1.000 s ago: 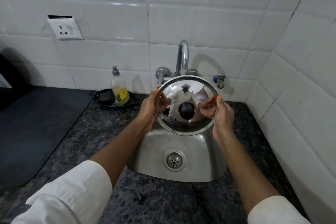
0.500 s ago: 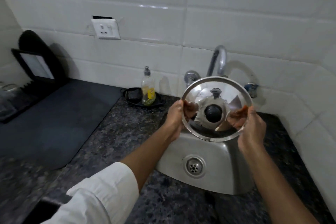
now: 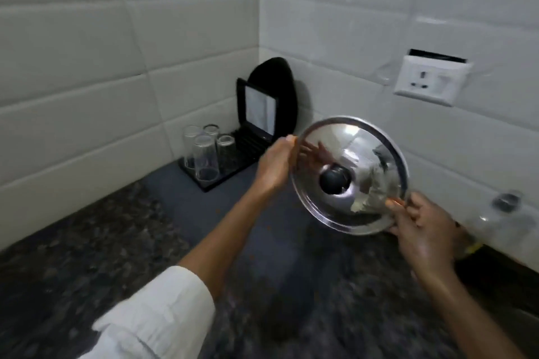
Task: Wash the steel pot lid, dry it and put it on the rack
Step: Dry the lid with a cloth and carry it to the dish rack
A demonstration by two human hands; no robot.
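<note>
The steel pot lid [image 3: 361, 154] is round and shiny with a black knob at its middle. I hold it up in the air above the counter, its knob side facing me. My left hand [image 3: 275, 166] grips its left rim. My right hand [image 3: 423, 227] grips its lower right rim. The black dish rack [image 3: 233, 160] stands in the far corner, to the left of and behind the lid, with several upturned glasses [image 3: 204, 154] and black plates in it.
A dark mat [image 3: 221, 213] lies on the speckled granite counter [image 3: 87, 242] in front of the rack. White tiled walls meet in the corner. A white wall socket [image 3: 431, 81] is above right. A blurred soap bottle [image 3: 507, 213] stands at the right edge.
The view has swung left, away from the sink and tap. Both hands have carried the lid left over the counter toward the corner rack, which is now in full view.
</note>
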